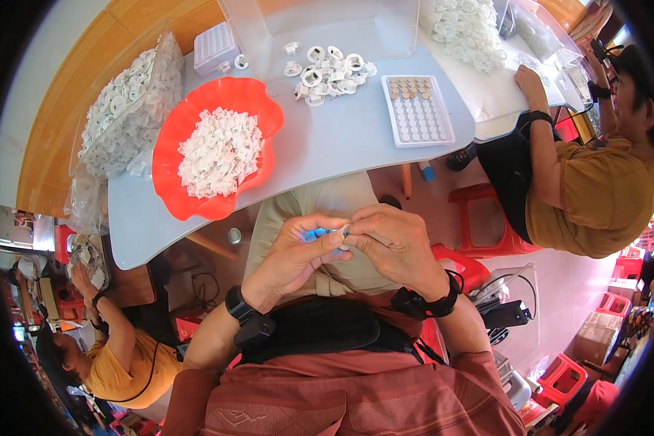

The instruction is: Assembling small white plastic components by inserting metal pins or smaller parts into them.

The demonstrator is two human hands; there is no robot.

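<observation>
1. Seen: pale blue curved-edge table (320, 145).
2. Carries wavy-rimmed red plastic bowl (168, 156), left.
3. Bears loose round white plastic parts (334, 74), rear-centre.
4. Holds rectangular white plastic tray (424, 143), right.

Upper left: a wood-toned panel (47, 156), bowed by the lens, borders a pale wall (14, 109). Right: a co-worker (592, 196) in a mustard shirt and dark cap sits at a neighbouring pale table (485, 102); a red stool (479, 192) stands close by on the pinkish floor (559, 291). Lower left: a second co-worker (149, 367), in a yellow-orange shirt, is seated near a brown tabletop (132, 285); a black cable (207, 287) lies looped on the floor. Lower right: a black adapter (506, 314) rests among cords, with further red stools (563, 381) and a cardboard box (596, 334) beyond.
</observation>
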